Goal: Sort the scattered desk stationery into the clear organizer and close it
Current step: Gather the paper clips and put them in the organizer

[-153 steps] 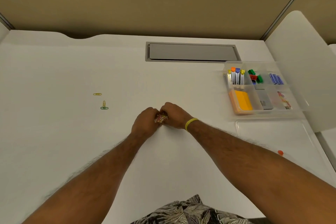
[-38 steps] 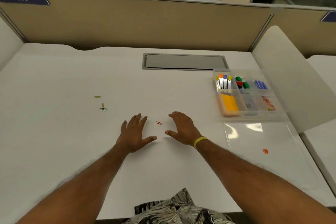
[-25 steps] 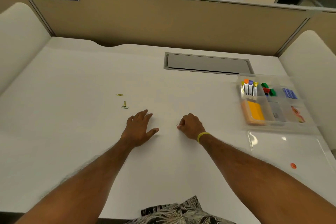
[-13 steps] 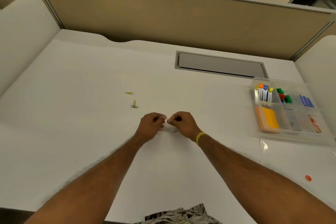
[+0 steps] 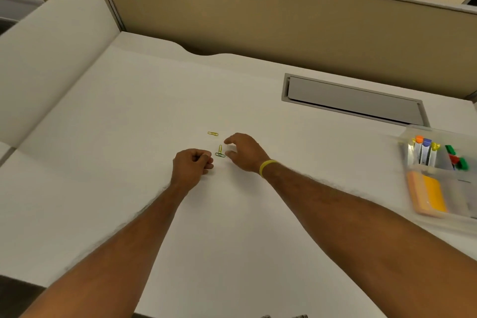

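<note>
Three paper clips lie mid-desk: a yellow paper clip alone, and a second yellow clip touching a green clip. My right hand hovers just right of that pair, open, with thumb and fingers spread around them. My left hand is a closed fist just left of them; the red paper clip is no longer in sight, and it went into this fist. The clear organizer stands open at the right edge and holds lead cases, binder clips and orange sticky notes.
A grey cable hatch is set into the desk behind the organizer. A tan partition closes the back, and a white side panel stands on the left. The desk's front edge runs near my elbows.
The right hand picked the red clip off the desk and passed it to the left hand. Both hands then moved left to the yellow and green clips, and the right hand opened.
</note>
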Available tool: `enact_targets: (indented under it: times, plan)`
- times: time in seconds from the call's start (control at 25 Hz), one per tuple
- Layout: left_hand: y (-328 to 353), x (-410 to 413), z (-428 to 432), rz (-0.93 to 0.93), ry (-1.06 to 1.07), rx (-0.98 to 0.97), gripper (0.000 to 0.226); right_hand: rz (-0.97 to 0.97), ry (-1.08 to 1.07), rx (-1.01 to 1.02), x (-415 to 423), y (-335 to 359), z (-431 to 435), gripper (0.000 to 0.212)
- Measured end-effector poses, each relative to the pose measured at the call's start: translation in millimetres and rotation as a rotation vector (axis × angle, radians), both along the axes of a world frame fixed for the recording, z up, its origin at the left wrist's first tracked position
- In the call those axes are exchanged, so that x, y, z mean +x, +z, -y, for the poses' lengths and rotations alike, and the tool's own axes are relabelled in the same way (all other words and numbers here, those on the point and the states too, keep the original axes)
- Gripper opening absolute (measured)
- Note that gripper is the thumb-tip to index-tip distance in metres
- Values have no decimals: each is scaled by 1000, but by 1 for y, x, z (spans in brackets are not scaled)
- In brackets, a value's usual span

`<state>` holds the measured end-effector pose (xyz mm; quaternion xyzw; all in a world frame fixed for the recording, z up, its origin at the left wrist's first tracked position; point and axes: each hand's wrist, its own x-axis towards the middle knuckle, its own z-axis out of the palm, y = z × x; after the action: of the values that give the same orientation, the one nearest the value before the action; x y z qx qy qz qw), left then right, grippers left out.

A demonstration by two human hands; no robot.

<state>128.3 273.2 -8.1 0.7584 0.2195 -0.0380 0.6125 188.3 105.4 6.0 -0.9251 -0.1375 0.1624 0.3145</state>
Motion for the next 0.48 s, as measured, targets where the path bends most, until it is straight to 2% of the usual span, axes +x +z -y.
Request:
enact_targets:
  times: [0.12,0.2,0.28,0.36,0.48]
  plan:
    - [-2,9,-19,7,46,16,13,-26,225,-173,24,-6,-21,75]
    - [-3,14,-25,11,67,20,12,-26,320,-244,34,-15,-27,87]
    - [-5,18,-28,13,76,19,12,-3,395,-300,37,-24,-28,83]
    - [-7,22,-29,16,76,22,12,58,432,-323,34,-31,-22,69]
    - [-11,26,-29,11,75,26,15,204,424,-244,20,-43,-4,46]
